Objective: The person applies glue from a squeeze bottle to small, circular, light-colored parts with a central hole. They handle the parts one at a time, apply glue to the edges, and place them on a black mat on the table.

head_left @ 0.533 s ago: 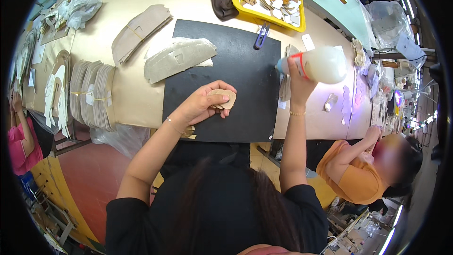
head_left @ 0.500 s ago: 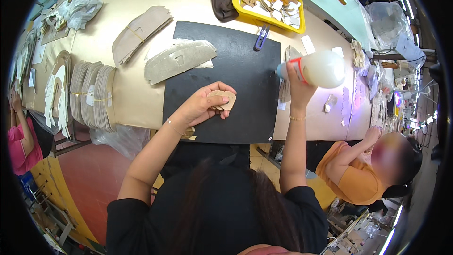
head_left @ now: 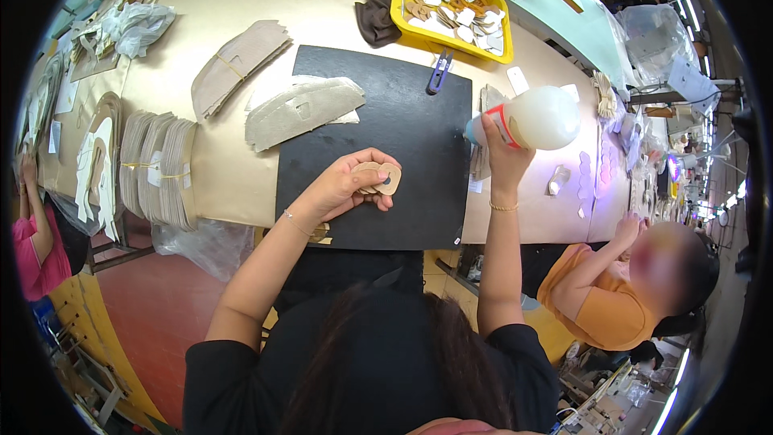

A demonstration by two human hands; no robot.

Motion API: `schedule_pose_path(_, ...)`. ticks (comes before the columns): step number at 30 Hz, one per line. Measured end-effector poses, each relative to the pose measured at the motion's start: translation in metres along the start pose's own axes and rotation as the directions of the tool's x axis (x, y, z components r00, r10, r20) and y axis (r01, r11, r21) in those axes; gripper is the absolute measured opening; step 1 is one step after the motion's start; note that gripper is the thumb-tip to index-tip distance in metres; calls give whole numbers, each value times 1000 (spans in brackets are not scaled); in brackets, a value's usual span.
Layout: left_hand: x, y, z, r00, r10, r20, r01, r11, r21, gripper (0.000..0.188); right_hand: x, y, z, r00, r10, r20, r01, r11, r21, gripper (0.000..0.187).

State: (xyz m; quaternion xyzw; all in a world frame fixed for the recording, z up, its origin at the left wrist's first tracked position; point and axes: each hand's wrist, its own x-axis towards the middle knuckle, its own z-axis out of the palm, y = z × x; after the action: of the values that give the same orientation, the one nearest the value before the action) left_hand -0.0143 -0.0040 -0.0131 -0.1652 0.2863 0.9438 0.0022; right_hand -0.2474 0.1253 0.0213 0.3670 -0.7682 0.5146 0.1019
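Observation:
My left hand [head_left: 346,187] is closed on several small tan rounded pieces [head_left: 390,180], fanned over the black mat [head_left: 386,221]. The top one has a dark spot at its middle. My right hand [head_left: 507,153] grips a cloudy plastic bottle [head_left: 547,117] with a red and white label. It lies nearly sideways in the hand, its blue cap [head_left: 473,130] toward the left, over the mat's right edge. Left of my hands, a stack of grey-beige curved panels [head_left: 310,113] rests partly on the mat. A purple cutter [head_left: 439,72] lies at the mat's far edge.
A yellow tray [head_left: 509,48] of small white and tan pieces stands at the back, beside a dark cloth [head_left: 377,16]. Bundled panels [head_left: 157,165] and a banded stack [head_left: 241,64] lie to the left. A person in orange [head_left: 600,298] sits at the right.
The bottle has shifted slightly left and down in view with my right hand. In my left hand, the top tan piece now shows more of its face and dark spot.

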Motion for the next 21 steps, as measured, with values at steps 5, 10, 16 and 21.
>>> schedule_pose_path(5,-2,2,0,1000,-19,2,19,1000,9,24,14,4,15,994,106,-14,-105,992,64,30)
schedule_pose_path(10,-3,2,-1,1000,8,-15,-7,999,48,24,3,-2,8,998,-53,-26,54,998,41,34)
schedule_pose_path(16,-4,-2,0,999,25,-43,-23,999,46,19,27,7,26,977,167,-131,-130,959,251,36)
schedule_pose_path(21,-7,-3,8,989,80,-124,-76,996,36,20,25,-12,15,894,443,-71,-217,567,794,53)
